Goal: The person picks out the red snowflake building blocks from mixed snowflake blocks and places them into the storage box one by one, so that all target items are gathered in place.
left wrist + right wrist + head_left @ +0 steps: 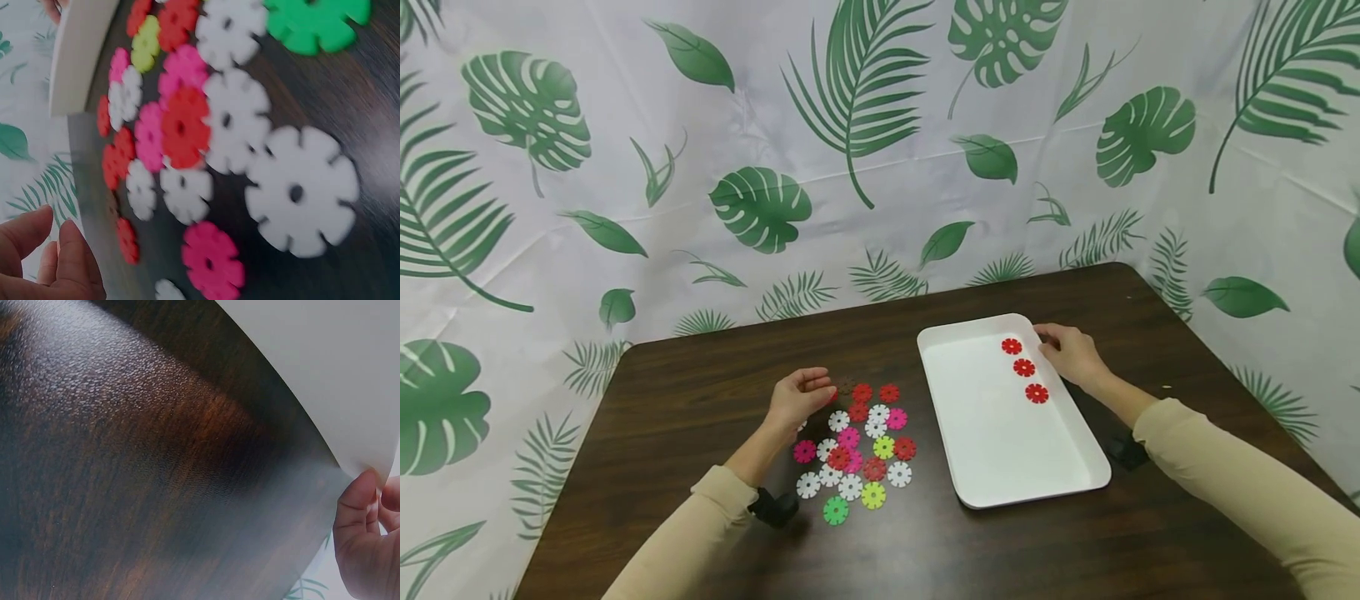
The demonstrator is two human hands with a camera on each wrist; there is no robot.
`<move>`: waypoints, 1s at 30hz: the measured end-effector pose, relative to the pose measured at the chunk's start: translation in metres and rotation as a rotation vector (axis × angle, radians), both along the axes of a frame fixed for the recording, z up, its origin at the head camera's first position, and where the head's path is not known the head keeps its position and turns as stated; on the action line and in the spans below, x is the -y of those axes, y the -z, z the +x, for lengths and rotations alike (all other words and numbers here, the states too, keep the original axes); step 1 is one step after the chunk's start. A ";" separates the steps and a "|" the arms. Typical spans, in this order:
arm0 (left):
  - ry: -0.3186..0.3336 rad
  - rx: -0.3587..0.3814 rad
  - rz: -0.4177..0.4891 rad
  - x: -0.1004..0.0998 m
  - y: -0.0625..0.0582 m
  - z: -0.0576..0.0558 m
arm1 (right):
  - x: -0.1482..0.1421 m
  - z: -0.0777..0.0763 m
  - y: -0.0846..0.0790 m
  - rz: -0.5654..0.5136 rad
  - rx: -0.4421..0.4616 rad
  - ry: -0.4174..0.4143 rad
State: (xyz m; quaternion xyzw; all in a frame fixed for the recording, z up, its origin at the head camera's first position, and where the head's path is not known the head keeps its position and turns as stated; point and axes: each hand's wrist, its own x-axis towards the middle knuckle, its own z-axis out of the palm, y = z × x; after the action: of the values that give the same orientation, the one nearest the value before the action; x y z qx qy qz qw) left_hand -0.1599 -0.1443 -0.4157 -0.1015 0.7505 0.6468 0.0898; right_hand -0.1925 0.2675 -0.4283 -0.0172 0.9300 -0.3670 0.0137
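Observation:
My left hand (801, 397) hovers at the far left edge of a spread of notched plastic discs, its thumb and fingers apart. Just beyond the fingertips a red disc (127, 240) lies on the table, partly hidden by the hand in the head view. Red, white, pink (805, 452), yellow (873, 495) and green (836, 510) discs lie around it, some overlapping. To the right is a white tray (1000, 450) with three red discs (1024, 367) in a row along its right side. My right hand (1072, 354) pinches the tray's right rim near the far corner.
The dark wooden table (700, 442) ends at a far edge against a white leaf-print cloth (880, 167). A brown disc (847, 385) lies at the far side of the spread. A strip of table separates the discs from the tray's left wall.

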 end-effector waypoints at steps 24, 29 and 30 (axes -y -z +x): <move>-0.012 -0.058 -0.356 0.013 0.028 -0.009 | -0.001 -0.001 0.001 0.003 0.001 -0.005; 0.002 -0.092 -0.425 0.013 0.032 -0.011 | -0.001 -0.001 0.001 0.009 -0.001 -0.004; 0.007 -0.104 -0.435 0.013 0.033 -0.011 | -0.001 -0.001 0.000 0.010 -0.001 -0.004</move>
State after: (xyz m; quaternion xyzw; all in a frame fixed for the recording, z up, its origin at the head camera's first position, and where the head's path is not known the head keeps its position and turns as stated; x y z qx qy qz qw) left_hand -0.1710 -0.1568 -0.4486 -0.0825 0.8763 0.4737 0.0291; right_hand -0.1937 0.2681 -0.4287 -0.0190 0.9317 -0.3625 0.0142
